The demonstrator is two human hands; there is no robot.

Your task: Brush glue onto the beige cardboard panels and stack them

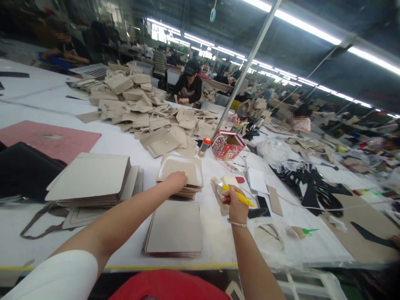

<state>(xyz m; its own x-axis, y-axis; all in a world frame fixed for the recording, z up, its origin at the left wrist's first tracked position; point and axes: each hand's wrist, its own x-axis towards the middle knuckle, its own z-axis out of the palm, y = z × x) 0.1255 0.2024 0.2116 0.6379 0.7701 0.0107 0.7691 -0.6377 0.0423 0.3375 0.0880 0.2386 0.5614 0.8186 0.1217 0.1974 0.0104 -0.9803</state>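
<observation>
My left hand (176,182), fingers curled, holds the near edge of the top beige panel (175,166) on a small stack. A glossy white line of what looks like glue runs round that panel's border. In my right hand (236,206) is a yellow-handled brush (242,197), its bristles tilted up and to the left, above a smeared scrap (220,198) on the table. Just in front of me lies another stack of beige panels (174,229). A taller stack of panels (89,177) stands left of my left hand. My left fingertips are partly hidden.
A heap of beige bag pieces (137,100) covers the table's far side. Beyond my hands stand a red patterned box (227,146) and a red-capped jar (204,146). Black cut pieces (306,183) and clear plastic (275,152) lie right. A co-worker (189,85) sits across.
</observation>
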